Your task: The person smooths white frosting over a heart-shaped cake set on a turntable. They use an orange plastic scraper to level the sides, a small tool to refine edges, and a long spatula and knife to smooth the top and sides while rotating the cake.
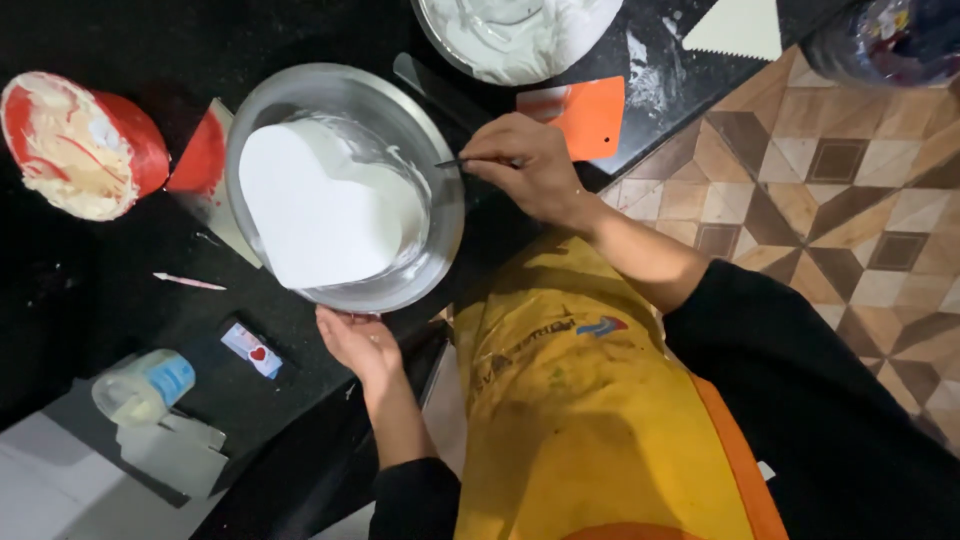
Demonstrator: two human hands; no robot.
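Head-camera footage is filled first by a black counter (120,250), beside which a patterned tile floor (860,200) and a yellow apron (590,420) are seen. On the counter, near its edge, a round metal turntable plate (440,200) is set, and a white heart-shaped cake (320,210) is carried on it. The plate's near rim is touched by the left hand (360,345), whose fingers are spread and loosely curled under the edge. The right hand (525,165) is pinched shut around a thin dark tool (455,162), whose tip is held just over the plate's right rim. At the upper edge a bowl of white cream (520,35) is placed, with an orange scraper (585,115) just below it. At far left a red bowl smeared with cream (80,140) is tilted. Near the lower left a small clear bottle (145,385) is laid on its side, and a thin pink stick (188,282) is left beside the plate.
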